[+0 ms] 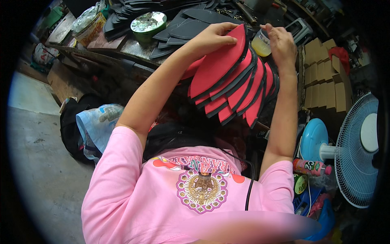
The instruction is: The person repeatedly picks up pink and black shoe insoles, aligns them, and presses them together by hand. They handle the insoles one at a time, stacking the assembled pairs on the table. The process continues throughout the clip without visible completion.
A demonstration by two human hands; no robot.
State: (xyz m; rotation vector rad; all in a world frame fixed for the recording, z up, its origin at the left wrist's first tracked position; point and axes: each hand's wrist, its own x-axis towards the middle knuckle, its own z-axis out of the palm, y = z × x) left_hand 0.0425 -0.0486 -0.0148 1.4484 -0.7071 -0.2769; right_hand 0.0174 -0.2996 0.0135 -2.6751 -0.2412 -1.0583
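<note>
A fanned stack of pointed, leaf-shaped pieces (219, 65), red on their faces with black edges, spreads above my lap at the front of the worktable. My left hand (215, 37) grips the uppermost piece near its pointed end, thumb lying on the red face. To the right of the stack my right hand (280, 44) is raised with its fingers curled together; whatever they pinch is too small or hidden to make out. Just left of those fingers stands a clear tub of yellowish liquid (262, 44). The far ends of the pieces overlap one another, pointing down toward me.
Dark leaf-shaped pieces (195, 28) lie on the worktable (118, 49), beside a green round tin (148, 25) and a yellow-labelled tub (89, 30). Brown cardboard boxes (325, 81) are stacked on the right, above a blue-and-white fan (357, 150) and a pink-capped bottle (312, 167).
</note>
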